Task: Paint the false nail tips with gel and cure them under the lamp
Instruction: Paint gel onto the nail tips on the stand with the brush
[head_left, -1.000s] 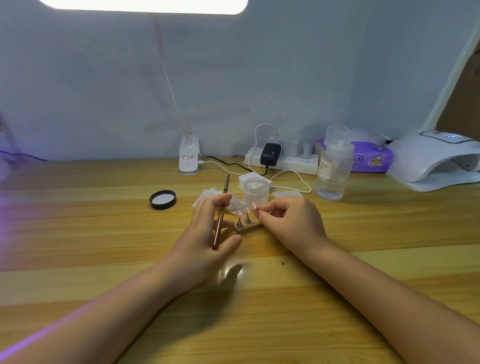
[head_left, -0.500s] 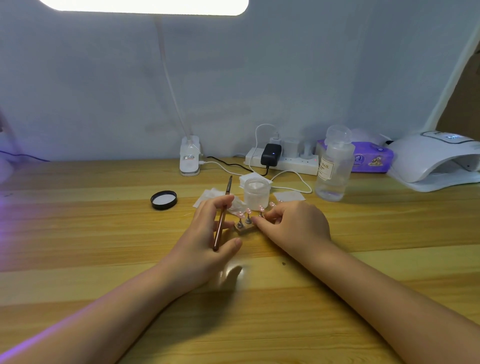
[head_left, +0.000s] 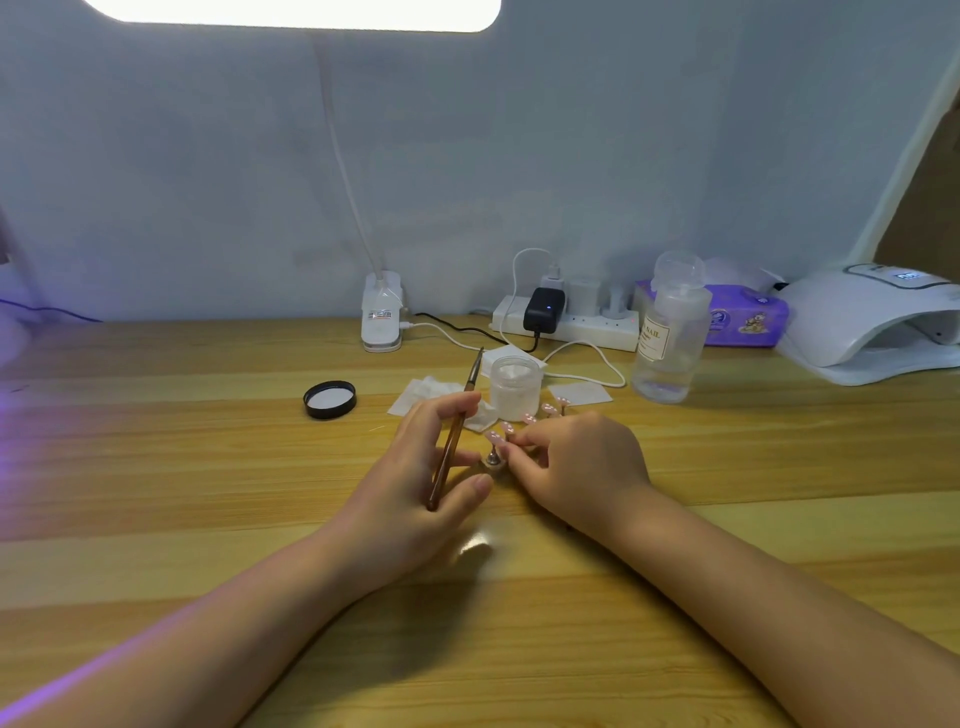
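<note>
Since a moment ago our right hand (head_left: 582, 467) has slid nearer, pinching the nail stand (head_left: 493, 460) whose row of nail tips (head_left: 530, 418) runs far-right, while our left hand (head_left: 421, 483) grips the brush (head_left: 454, 436) just left.

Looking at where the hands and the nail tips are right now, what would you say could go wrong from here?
1. The right hand fingers the nail tips on their stand; if the gel is wet, it may smear.
2. The left hand holds the brush beside the open jar; a swing could tip it.
3. The curing lamp sits far right, so carrying the stand past the bottle risks a knock.
</note>
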